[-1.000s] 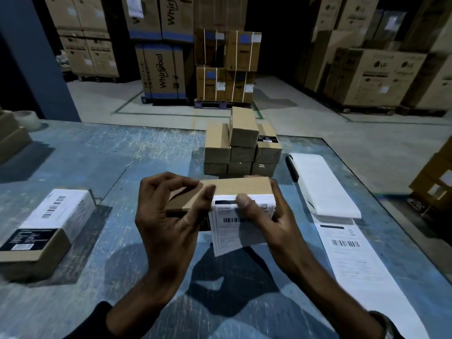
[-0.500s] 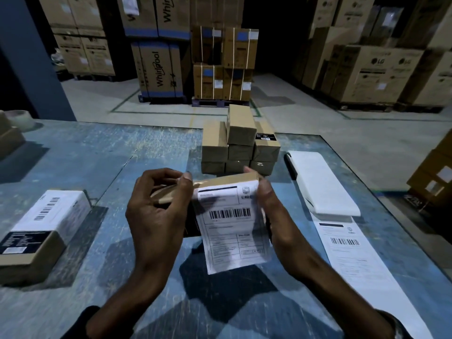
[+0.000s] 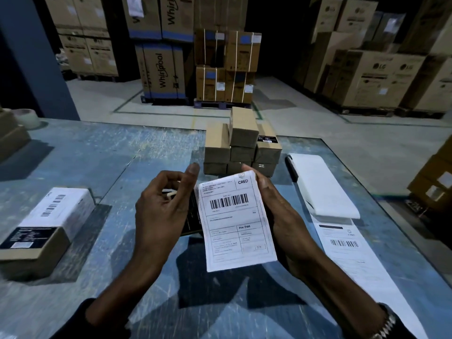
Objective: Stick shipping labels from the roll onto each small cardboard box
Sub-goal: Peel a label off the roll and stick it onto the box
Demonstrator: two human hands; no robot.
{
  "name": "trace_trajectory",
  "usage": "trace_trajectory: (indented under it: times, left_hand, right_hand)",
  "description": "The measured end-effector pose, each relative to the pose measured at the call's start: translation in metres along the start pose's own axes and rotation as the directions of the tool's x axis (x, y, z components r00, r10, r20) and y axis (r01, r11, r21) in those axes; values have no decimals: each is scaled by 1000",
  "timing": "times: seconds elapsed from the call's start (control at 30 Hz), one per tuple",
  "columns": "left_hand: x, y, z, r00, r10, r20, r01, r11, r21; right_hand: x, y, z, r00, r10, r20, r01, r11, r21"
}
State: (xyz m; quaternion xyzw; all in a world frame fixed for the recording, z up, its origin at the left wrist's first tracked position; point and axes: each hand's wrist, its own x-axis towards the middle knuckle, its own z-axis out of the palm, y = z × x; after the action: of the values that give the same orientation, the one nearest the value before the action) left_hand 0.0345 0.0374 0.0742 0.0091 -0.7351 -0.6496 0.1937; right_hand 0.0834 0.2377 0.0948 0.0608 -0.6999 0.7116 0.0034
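Note:
My left hand [image 3: 161, 206] grips the left side of a small cardboard box [image 3: 191, 216], of which only a dark side panel shows. A white shipping label [image 3: 234, 221] with a barcode covers the box's face and hangs below it. My right hand [image 3: 281, 216] holds the box's right side, fingertips at the label's top edge. The box is tipped up toward me above the blue table [image 3: 102, 167]. The label roll [image 3: 320, 184] lies to the right, and its printed strip [image 3: 347, 243] runs toward me.
A stack of several plain small boxes [image 3: 242, 145] stands just behind my hands. A labelled box [image 3: 44, 226] lies at the left. A tape roll [image 3: 27, 117] and more cartons [image 3: 9, 135] sit far left. Big appliance cartons fill the floor beyond.
The box has been tipped up toward me, so the label's full face shows and hangs lower. My right hand slid from the label's front to the box's right side.

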Motion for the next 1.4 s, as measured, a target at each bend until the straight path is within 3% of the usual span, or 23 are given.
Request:
trace_trajectory:
  times: [0.13, 0.43, 0.63, 0.83, 0.97, 1.07, 1.17, 1.27, 1.4]
  left_hand:
    - [3, -2, 0, 999, -41, 29, 39, 997, 68]
    - [4, -2, 1, 983, -135, 123, 105, 969, 224]
    - [6, 6, 1, 917, -217, 336, 226, 974, 14]
    - [10, 8, -9, 817, -95, 569, 110, 994, 9]
    - [16, 0, -19, 738, -44, 673, -33, 994, 101]
    - [13, -2, -14, 787, 78, 613, -171, 981, 95]
    - [13, 1, -14, 811, 115, 574, -155, 988, 21]
    - [12, 8, -18, 819, 124, 560, -122, 992, -41]
    - [13, 10, -20, 800, 124, 587, -86, 992, -92]
  right_hand:
    - [-1, -5, -1, 993, 102, 57, -106, 992, 61]
    - [1, -2, -1, 964, 265, -6, -260, 950, 170]
    - [8, -4, -21, 902, 427, 58, -415, 824, 385]
    - [9, -9, -29, 918, 383, 102, -382, 785, 488]
    - [7, -11, -33, 933, 329, 143, -358, 825, 438]
    - [4, -12, -33, 940, 292, 178, -342, 836, 429]
    - [4, -11, -33, 947, 253, 198, -316, 847, 428]
    - [5, -12, -47, 954, 230, 193, -268, 942, 203]
    - [6, -10, -76, 939, 171, 299, -134, 981, -139]
